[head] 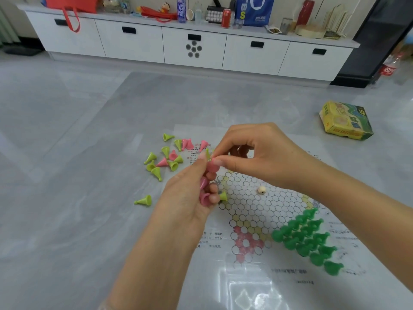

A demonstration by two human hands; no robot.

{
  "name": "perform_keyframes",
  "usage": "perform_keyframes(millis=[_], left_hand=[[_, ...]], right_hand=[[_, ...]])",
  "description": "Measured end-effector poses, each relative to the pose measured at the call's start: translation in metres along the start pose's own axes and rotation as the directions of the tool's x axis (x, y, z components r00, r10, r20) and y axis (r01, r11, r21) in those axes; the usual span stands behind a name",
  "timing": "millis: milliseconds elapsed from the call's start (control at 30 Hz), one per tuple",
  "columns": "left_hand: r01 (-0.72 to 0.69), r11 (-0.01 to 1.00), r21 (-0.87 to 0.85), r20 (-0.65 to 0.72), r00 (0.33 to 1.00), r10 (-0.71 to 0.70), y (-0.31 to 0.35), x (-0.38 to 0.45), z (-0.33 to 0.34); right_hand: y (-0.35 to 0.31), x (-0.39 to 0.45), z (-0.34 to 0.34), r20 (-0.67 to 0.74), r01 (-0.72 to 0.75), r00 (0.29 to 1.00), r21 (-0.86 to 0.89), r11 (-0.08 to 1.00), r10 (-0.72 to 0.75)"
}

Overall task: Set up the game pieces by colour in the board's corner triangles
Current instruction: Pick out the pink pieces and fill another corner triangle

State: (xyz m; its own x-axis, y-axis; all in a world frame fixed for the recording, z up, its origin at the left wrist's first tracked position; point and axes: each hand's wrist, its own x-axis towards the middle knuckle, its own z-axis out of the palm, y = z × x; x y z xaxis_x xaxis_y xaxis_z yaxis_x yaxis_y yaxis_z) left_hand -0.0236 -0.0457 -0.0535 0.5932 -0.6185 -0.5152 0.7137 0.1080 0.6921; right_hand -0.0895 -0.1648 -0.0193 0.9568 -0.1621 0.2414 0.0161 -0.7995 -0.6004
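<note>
Holding a little bunch of pink pieces (204, 193) in curled fingers, the left hand (190, 198) hovers over the left edge of the board sheet (252, 211), with its thumb and forefinger up top pinching a yellow-green piece (207, 154). The right hand (257, 153) meets it there, thumb and index finger closed on what looks like the same piece or the pink one right under it, honestly can't tell which, while the other fingers curl loosely behind. The dark green pieces (306, 238) are already packed upright into the corner triangle on the right side of the board. The pink triangle (245, 242) at the near side has nothing standing on it. A loose heap of yellow-green and pink pieces (166, 156) lies tipped over on the floor just off the board's far left corner, one stray yellow-green piece (144, 200) lies on its side nearer by, and another (223, 196) sits at the board edge just beside the left hand. A small pale die (261, 190) rests in the middle of the hexagon grid. The game's box (345, 120) sits well apart on the right.
</note>
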Motion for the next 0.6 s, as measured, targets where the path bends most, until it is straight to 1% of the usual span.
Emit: perform_keyframes(millis=[100, 167, 267, 333, 400, 467, 534, 600], left_hand=[[0.017, 0.991, -0.133, 0.036, 0.999, -0.012, 0.003, -0.003, 0.001], [0.037, 0.984, -0.173, 0.059, 0.998, -0.027, 0.004, -0.004, 0.002], [0.060, 0.983, -0.174, 0.087, 0.995, -0.046, 0.002, -0.003, 0.004], [0.039, 0.991, -0.128, 0.088, 0.996, -0.028, 0.000, -0.001, 0.006], [-0.033, 0.999, -0.031, 0.060, 0.998, 0.034, -0.003, -0.001, 0.007], [-0.168, 0.971, 0.170, 0.044, 0.986, 0.163, -0.008, 0.000, 0.007], [-0.319, 0.862, 0.394, 0.076, 0.946, 0.315, -0.012, 0.000, 0.006], [-0.402, 0.737, 0.544, 0.139, 0.909, 0.393, -0.016, 0.000, 0.005]], right_hand=[[0.001, -0.006, -0.007, -0.046, -0.097, 0.994, 0.107, 0.989, 0.103], [0.006, -0.014, -0.015, -0.082, -0.176, 0.978, 0.172, 0.969, 0.192], [0.021, -0.031, -0.031, -0.138, -0.285, 0.938, 0.220, 0.933, 0.319], [0.036, -0.045, -0.042, -0.226, -0.345, 0.893, 0.212, 0.914, 0.389], [0.055, -0.060, -0.050, -0.355, -0.398, 0.817, 0.225, 0.890, 0.455], [0.074, -0.073, -0.052, -0.441, -0.439, 0.734, 0.273, 0.856, 0.517], [0.089, -0.083, -0.050, -0.468, -0.486, 0.671, 0.308, 0.818, 0.575], [0.099, -0.089, -0.045, -0.453, -0.533, 0.646, 0.310, 0.788, 0.615]])
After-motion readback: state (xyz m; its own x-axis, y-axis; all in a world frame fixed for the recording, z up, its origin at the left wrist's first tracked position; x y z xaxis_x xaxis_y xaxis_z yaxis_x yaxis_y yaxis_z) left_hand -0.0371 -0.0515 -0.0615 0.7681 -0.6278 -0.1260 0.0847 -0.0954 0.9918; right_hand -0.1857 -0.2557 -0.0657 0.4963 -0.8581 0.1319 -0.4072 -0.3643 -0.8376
